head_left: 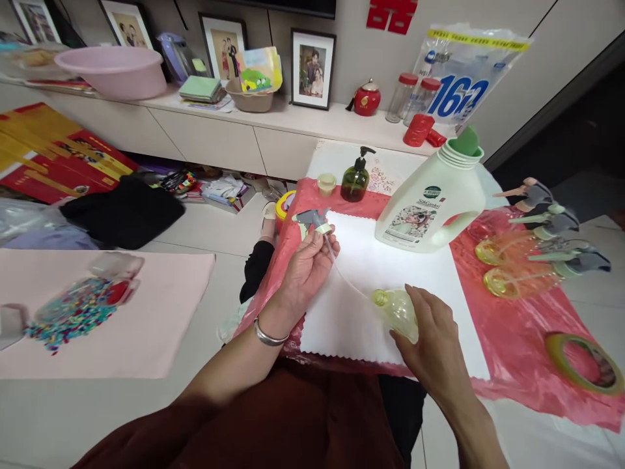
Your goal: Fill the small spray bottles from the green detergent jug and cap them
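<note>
My left hand point(312, 260) is closed around the collar of a grey and pale green trigger spray head point(316, 221). Its thin clear dip tube point(347, 279) hangs down to the right, the lower end close to the bottle's neck; whether it enters the mouth I cannot tell. My right hand point(432, 332) grips a small clear yellowish bottle point(396, 311), tilted with its uncapped mouth toward the left. Both hands are over a white scalloped sheet point(336, 326). Behind them stands a large pale green detergent jug point(432, 202) with a green cap.
A dark green pump bottle point(355, 177) and a small cup point(327, 184) stand at the back. Several spray bottles point(527, 280) lie on the red plastic cover point(517, 339) at right, near a tape roll point(583, 361). Colourful beads point(73, 319) are spilled on a pink surface at left.
</note>
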Tool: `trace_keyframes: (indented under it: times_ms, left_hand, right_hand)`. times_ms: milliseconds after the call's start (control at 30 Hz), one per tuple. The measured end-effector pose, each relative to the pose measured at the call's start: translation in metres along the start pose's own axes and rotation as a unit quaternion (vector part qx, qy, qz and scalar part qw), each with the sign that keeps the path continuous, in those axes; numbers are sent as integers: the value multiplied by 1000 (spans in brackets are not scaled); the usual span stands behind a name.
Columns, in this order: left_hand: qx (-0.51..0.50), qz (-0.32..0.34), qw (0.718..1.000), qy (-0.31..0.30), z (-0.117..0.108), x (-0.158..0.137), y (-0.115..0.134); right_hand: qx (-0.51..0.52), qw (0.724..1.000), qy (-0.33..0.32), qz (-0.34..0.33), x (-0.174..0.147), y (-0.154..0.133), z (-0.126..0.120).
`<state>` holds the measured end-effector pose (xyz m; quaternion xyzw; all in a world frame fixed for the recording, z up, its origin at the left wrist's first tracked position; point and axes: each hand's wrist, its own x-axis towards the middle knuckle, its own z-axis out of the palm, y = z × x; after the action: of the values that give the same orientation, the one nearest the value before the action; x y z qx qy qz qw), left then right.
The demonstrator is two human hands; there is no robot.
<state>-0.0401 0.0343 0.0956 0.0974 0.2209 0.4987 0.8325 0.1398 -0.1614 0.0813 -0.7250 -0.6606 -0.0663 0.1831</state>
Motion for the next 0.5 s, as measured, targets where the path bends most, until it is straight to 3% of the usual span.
trace_keyframes:
  times_ms: [300,500]
  left_hand:
    - [30,59,997,-33,-1,-6,-1]
    - [52,54,996,-48,3,-15,-8]
  right_hand:
    - [79,996,-9,26,-1,-19,11]
    - [140,988,-28,58,2,-30,14]
